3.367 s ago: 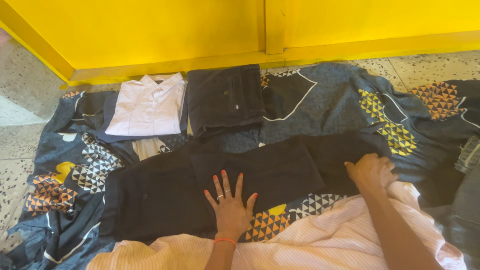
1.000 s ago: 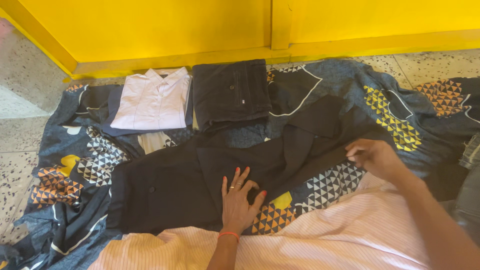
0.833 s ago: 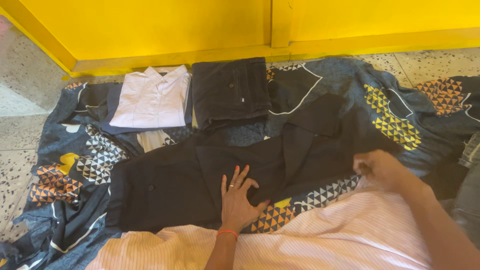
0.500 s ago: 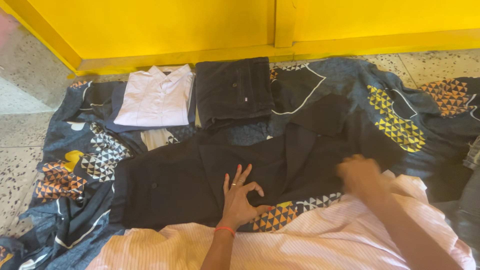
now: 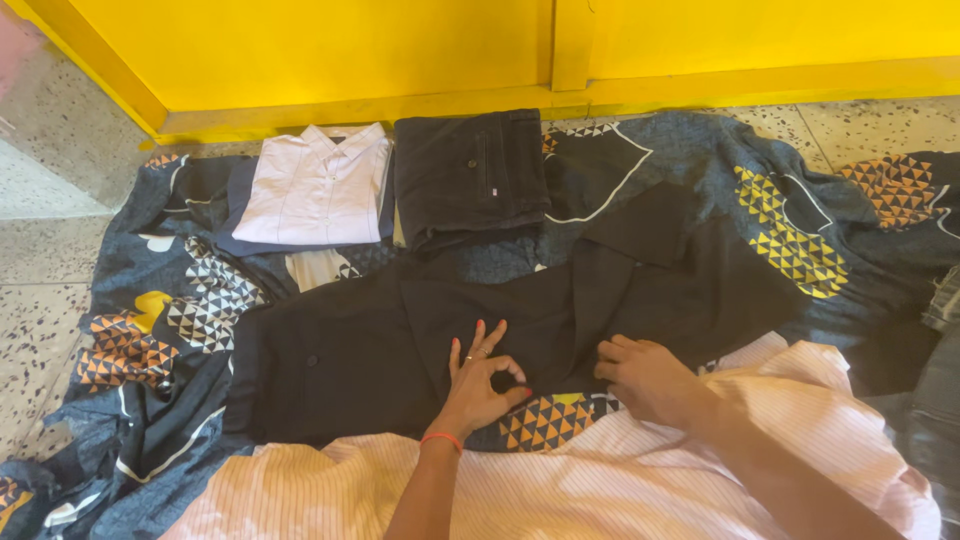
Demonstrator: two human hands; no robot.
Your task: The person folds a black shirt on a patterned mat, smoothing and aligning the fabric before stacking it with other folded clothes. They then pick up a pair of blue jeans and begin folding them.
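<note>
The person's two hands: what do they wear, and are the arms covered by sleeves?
The left hand has red-orange painted nails, a thin ring on one of the fingers and a slim orange-red band at the wrist. The right hand shows no ring or band. Both forearms are bare, without sleeves.

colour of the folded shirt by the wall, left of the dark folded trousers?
Pale pink, almost white, folded shirt; the head view shows it clearly.

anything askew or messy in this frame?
Mostly tidy. The black trousers lie unevenly: one leg end is skewed toward the wall, off the fold line. Left hand and right hand rest on them. Patterned sheet is rumpled.
</note>
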